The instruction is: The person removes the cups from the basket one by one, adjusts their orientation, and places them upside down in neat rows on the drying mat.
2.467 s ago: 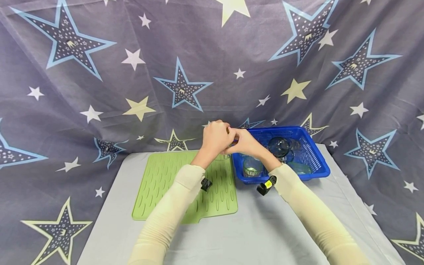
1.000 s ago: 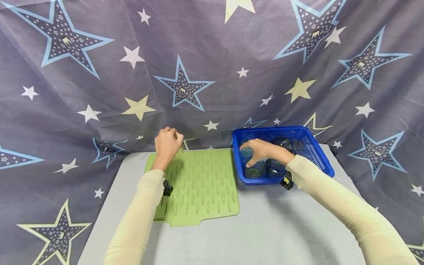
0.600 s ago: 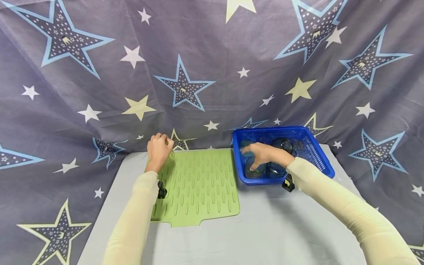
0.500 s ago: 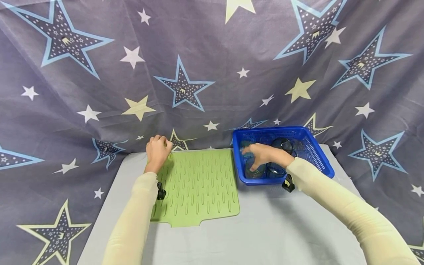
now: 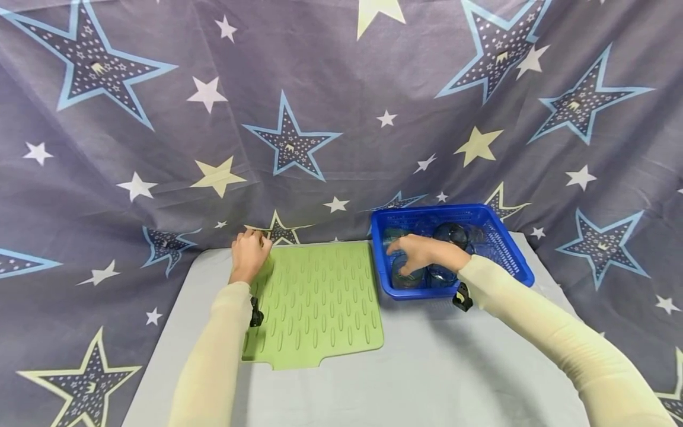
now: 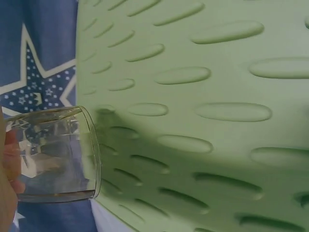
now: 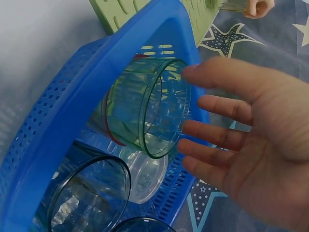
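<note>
My left hand point(image 5: 248, 256) holds a clear drinking glass point(image 6: 55, 157) by its base over the far left corner of the green drying mat point(image 5: 320, 296). The glass is upside down, its rim at the mat's surface; contact is hard to tell. My right hand point(image 5: 421, 251) hovers over the near left part of the blue basket point(image 5: 453, 292), fingers spread. In the right wrist view, its fingertips are close to the rim of a green-tinted glass point(image 7: 149, 108) in the basket; whether they touch it is unclear.
More glasses share the basket, among them a dark-tinted one point(image 7: 91, 193) and a clear one point(image 7: 145, 176). The pale cloth-covered table point(image 5: 427, 379) lies in front. A starry curtain point(image 5: 331, 89) hangs close behind the mat and basket.
The hands were together near the mat's right edge; my left has since carried the glass to the far left corner and lowered it. My right moved over the basket and has barely shifted lately.
</note>
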A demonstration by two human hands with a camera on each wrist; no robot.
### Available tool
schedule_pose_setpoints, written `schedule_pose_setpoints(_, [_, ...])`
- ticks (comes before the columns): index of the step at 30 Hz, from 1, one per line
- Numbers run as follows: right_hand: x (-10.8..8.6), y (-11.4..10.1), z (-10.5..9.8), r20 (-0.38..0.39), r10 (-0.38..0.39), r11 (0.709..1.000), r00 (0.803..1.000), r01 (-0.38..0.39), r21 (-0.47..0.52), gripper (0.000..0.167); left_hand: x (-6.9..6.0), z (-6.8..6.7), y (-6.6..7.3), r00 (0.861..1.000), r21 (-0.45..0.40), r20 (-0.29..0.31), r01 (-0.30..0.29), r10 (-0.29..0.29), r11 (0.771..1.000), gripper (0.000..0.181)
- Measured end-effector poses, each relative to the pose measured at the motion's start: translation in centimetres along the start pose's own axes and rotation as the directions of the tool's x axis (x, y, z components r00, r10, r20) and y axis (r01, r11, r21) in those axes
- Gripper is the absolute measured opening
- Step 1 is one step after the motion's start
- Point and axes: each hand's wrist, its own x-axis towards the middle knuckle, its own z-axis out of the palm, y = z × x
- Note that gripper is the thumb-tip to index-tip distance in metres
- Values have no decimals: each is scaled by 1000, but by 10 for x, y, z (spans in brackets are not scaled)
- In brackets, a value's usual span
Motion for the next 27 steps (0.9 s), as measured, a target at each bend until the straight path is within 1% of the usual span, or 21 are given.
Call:
schedule_pose_setpoints(4, [1,-2,1,11,4,1000,1000,-5,18,63,-2,8,-7,1000,19,7,9,-9,1000,31])
schedule_pose_setpoints(7, [1,-3,3,22,31,999,999,-31,11,66,-4,12,-10,1000,18,11,10,-10,1000,32])
schedule_pose_setpoints(12, [3,-4,7,20,78,997,997,-78,-20,65,-5,15,-11,1000,14,25,8,-8,1000,31])
schedule_pose_setpoints(19, [6,-6,10,7,85,992,996,-84,-96,60,-5,21,-17,998,29,52,23,-25,999,28])
schedule_pose_setpoints(23, [8,-5,13,5,104,984,995,-102,-147,60,-3,23,-19,999,17,48,14,-15,1000,27])
schedule_pose_setpoints(27, [11,-5,13,9,124,978,992,-121,-171,60,-1,22,-18,999,14,46,3,-4,1000,28])
